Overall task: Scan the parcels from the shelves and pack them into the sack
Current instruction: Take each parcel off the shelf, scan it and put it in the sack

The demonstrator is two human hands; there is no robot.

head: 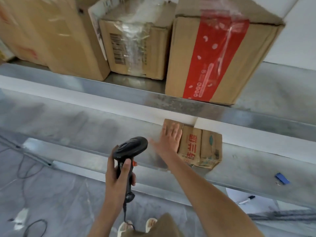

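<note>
Left hand [118,170] grips the black scanner [130,149] at 6 o'clock. Right hand [168,139] lies flat, fingers straight, on a small box [201,147] on the lower shelf [89,120] at 4 o'clock. The upper shelf [266,86] at 12 o'clock holds 3 boxes: plain [51,35], barcoded [136,50], red-taped [217,57]

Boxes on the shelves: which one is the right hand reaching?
The small box on the lower shelf, alone there with red characters; right hand lies open against its left face. The others sit above.
</note>
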